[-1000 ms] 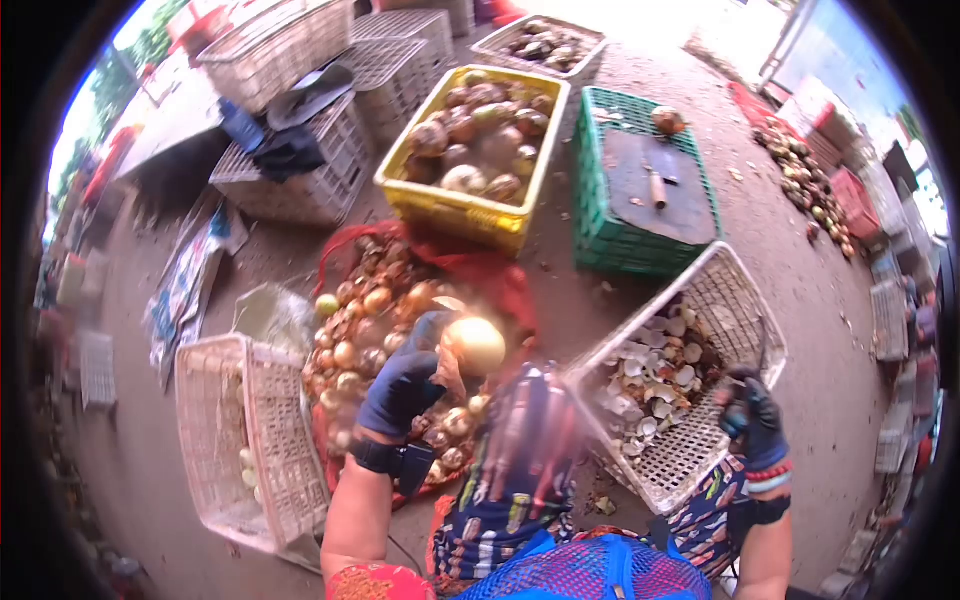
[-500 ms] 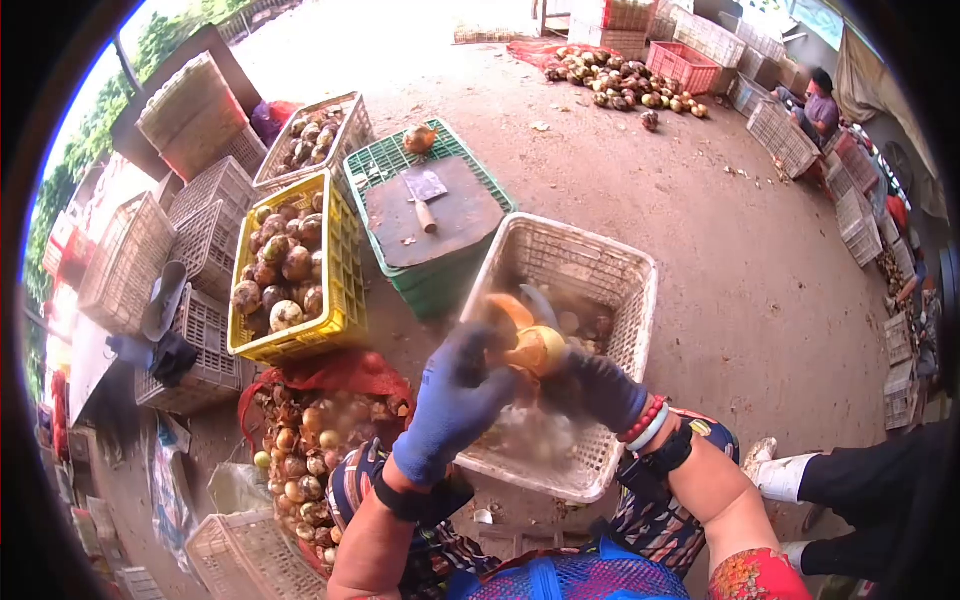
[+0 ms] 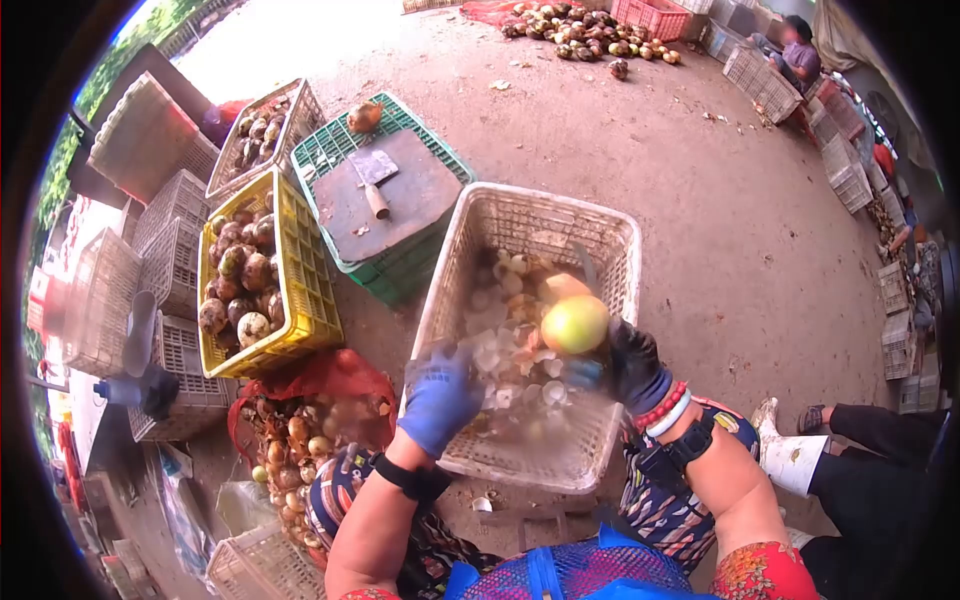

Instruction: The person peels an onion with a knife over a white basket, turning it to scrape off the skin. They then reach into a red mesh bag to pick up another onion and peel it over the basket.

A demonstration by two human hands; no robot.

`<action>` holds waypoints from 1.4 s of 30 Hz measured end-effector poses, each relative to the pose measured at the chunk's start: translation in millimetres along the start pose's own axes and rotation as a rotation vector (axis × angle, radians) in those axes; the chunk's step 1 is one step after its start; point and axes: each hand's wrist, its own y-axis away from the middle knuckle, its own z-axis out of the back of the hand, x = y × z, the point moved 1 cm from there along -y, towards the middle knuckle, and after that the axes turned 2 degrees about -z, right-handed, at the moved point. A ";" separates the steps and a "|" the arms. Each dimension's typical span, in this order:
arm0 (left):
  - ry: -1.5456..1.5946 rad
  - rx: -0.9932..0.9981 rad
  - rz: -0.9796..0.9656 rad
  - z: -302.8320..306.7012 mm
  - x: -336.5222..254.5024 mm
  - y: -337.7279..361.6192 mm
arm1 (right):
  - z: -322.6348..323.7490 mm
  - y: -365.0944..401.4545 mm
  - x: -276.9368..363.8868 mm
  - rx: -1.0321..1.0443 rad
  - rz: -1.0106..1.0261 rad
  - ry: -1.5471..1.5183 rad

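Observation:
My left hand (image 3: 440,392), in a blue glove, is over the left side of the white crate (image 3: 625,232). Its blurred fingers are apart, with nothing visible in them. At the crate's right side, my right hand (image 3: 637,372), in a dark glove, is closed on a knife (image 3: 587,266); the blade points up and away, and the handle is hidden. A large yellow-green onion (image 3: 575,324) shows right beside the right hand's fingers, above the crate. An orange-brown piece (image 3: 563,288) lies behind it. White and brown onion scraps (image 3: 505,355) fill the crate's bottom.
A cleaver (image 3: 373,180) rests on a board atop a green crate (image 3: 385,270), beside an onion (image 3: 364,117). Left are a yellow crate of onions (image 3: 325,310) and a red net bag of onions (image 3: 320,380). A person's leg (image 3: 860,450) stands at right; another person (image 3: 798,55) sits farther off.
My hands have moved apart, the left one down-left away from the onion. The onion has shifted right with the knife and right hand. The camera view has turned slightly.

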 end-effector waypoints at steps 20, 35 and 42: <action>1.060 -0.223 -0.074 28.0 -24.8 -6.5 | -56.2 -29.2 -35.8 -0.104 0.775 1.388; 1.228 -0.215 0.145 25.0 6.9 6.8 | 5.1 -27.1 -25.3 -0.531 0.407 1.876; 1.999 -0.173 0.481 24.4 15.5 6.3 | -7.9 -29.8 -4.9 -0.345 -0.038 1.242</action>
